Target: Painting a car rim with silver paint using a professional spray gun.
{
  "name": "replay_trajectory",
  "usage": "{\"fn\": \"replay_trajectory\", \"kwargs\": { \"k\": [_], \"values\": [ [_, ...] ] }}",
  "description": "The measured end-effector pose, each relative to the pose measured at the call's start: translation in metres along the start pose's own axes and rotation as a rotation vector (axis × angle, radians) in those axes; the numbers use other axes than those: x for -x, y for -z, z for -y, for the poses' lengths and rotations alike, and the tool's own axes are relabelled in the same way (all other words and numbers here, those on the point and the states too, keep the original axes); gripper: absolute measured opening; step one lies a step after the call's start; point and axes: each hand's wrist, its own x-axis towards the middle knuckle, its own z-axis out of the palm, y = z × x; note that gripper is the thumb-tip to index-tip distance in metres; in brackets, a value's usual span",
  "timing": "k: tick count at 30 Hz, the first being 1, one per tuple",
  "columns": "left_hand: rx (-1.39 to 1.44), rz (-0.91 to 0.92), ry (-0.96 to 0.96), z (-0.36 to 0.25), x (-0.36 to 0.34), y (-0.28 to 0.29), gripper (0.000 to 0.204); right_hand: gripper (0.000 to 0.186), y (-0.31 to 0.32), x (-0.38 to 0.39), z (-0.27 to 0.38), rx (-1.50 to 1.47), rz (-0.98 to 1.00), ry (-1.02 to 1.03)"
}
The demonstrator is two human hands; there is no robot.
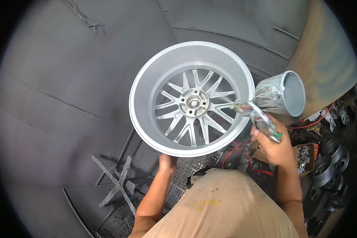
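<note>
A silver-grey alloy wheel rim [141, 63] with many slim spokes faces up in front of me, its open barrel toward me. At its lower edge my left hand [167, 162] grips the rim from below; the fingers are hidden behind it. My right hand [275, 142] is closed around the handle of a paint spray gun [263, 123], to the right of the rim. The gun carries a large, paint-streaked cup [273, 95], tilted to the right. Its nozzle points left over the rim's right edge, apart from the hub.
Grey-coated booth walls [59, 99] surround the left and far side. A cross-shaped metal stand [118, 186] is at the lower left. A red hose [242, 148] lies on the floor. More wheel rims [323, 170] and a cardboard box [310, 158] of scraps stand at right.
</note>
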Motion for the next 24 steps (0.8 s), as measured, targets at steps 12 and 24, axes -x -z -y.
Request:
{"fn": "replay_trajectory", "kwargs": {
  "k": [12,24],
  "values": [
    [0.043,0.177,0.304,0.011,0.044,-0.043,0.043,0.027,-0.015,0.009,0.026,-0.069,0.135,-0.154],
    [-0.481,0.87,0.345,0.028,0.059,-0.051,0.043,0.038,-0.023,0.003,0.008,0.103,0.013,-0.001]
  ]
}}
